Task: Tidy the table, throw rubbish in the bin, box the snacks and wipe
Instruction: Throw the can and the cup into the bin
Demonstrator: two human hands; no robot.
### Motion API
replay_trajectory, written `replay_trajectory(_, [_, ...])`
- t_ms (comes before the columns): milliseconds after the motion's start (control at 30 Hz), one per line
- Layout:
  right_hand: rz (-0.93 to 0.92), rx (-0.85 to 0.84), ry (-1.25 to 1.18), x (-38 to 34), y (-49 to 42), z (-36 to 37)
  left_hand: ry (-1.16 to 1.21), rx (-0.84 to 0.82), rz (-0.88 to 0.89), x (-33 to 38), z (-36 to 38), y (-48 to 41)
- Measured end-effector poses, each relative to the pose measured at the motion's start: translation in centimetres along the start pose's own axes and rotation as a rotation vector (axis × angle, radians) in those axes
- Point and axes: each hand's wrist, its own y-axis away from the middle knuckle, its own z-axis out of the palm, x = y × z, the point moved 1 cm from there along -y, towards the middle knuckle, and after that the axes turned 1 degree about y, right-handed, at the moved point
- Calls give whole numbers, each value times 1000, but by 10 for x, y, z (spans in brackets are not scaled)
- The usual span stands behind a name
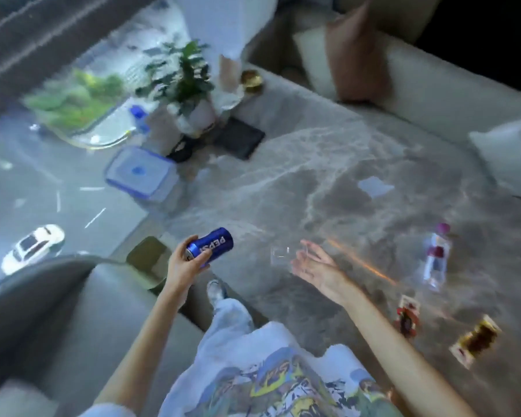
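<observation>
Closest, my left hand (183,266) grips a blue Pepsi can (211,247); my right hand (315,266) hangs open, empty. Beyond the can sits a lidded box (140,173), contents hidden; blurred snacks (475,341) lie right on the desk (313,164).

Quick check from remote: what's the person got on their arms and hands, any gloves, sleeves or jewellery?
No gloves: the left hand and right hand are bare, and both forearms are uncovered to the frame edge. No watch or rings are discernible in this blurred view. A white graphic-print shirt shows below.

White letters reading "PEPSI" run along the side of a blue can (210,247), just left of the frame's centre, appearing upside down from this view. The shirt print and the snack wrappers at lower right are too blurred to read.
</observation>
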Motion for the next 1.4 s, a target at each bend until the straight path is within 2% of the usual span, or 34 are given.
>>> replay_trajectory(233, [112,-165,170,24,-47,145,370,401,-43,-20,-148,46])
replay_trajectory(400, [242,-230,229,74,-84,241,607,537,-88,-43,-232,58])
replay_trajectory(533, [297,-289,224,116,-119,306,683,572,-100,-55,-291,57])
replay_trajectory(633, [314,-329,252,131,-133,348,840,636,-139,-63,-326,52])
replay_trajectory(800, [338,-307,271,128,-153,398,1062,703,-121,-70,-358,36])
replay_trajectory(1000, [329,-411,391,114,-192,445,1236,745,-81,-56,-375,9])
replay_trajectory(1100, [304,-452,432,113,-210,473,1247,742,-90,-46,-380,-8])
replay_trajectory(1267, [366,-430,357,121,-236,504,1289,724,-148,-47,-383,-35])
replay_trajectory(1400, [425,-305,383,139,-258,521,1313,721,-255,-56,-389,-74])
